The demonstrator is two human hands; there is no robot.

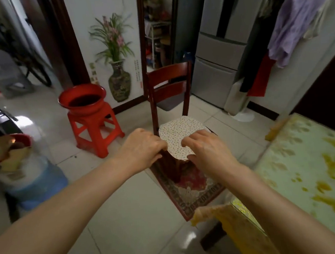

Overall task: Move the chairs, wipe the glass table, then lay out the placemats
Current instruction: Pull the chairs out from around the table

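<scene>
A red plastic stool (97, 131) carrying a red basin (82, 99) stands left of two dark wooden chairs; the far chair (169, 90) sits before a silver fridge (216, 47). The left hand (142, 147) curls shut over the near chair's backrest (178, 166), fingers clamped; the right hand (207, 149) lies fingers apart on its spotted cover (180, 133). The glass table (307, 165) lies right.

- We have one wide-angle view, worn on the head, looking forward and down.
- We see both forearms close below us, a chair (169, 90) near, the room beyond.
</scene>
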